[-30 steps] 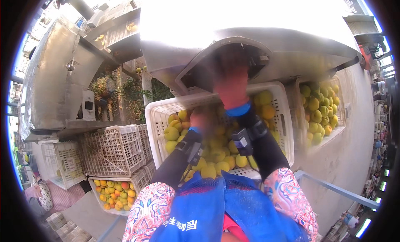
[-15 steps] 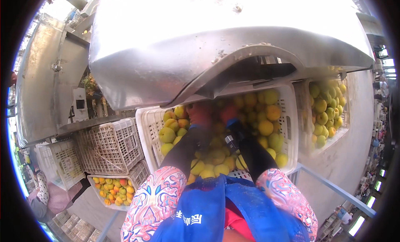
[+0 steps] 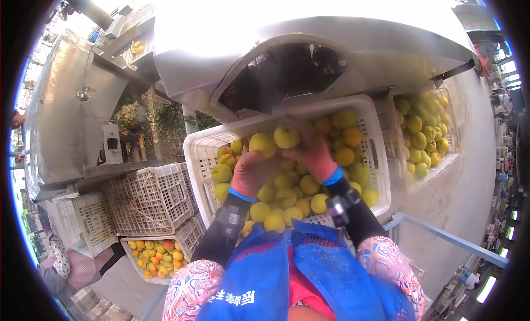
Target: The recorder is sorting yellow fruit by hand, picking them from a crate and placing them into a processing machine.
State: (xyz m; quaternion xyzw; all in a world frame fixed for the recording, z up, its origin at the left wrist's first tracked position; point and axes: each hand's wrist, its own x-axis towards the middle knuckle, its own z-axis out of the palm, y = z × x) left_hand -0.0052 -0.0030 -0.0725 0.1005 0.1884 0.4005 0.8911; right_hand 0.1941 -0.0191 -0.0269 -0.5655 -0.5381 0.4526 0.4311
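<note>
My left hand (image 3: 249, 171), in a pinkish-red glove with a blue cuff, is closed round a yellow-green peach (image 3: 262, 145). Beside it, my right hand (image 3: 313, 156), gloved alike, grips another peach (image 3: 287, 136). Both fruits are held up over a white plastic crate (image 3: 380, 180), nearly touching each other. Many loose yellow, green and orange-tinged peaches (image 3: 285, 198) lie in the crate under my hands. Some fingers are hidden behind the fruit.
A metal machine housing (image 3: 381, 53) with an arched opening (image 3: 281, 75) overhangs the crate's far side. Another peach-filled crate (image 3: 450, 155) stands right. Stacked crates (image 3: 146, 202) stand left, above a fruit-filled one (image 3: 155, 257). A blue rail (image 3: 450, 241) runs lower right.
My hands have come up from low among the fruit near the crate's far side, nearer to me, each now holding a peach. The view has shifted slightly.
</note>
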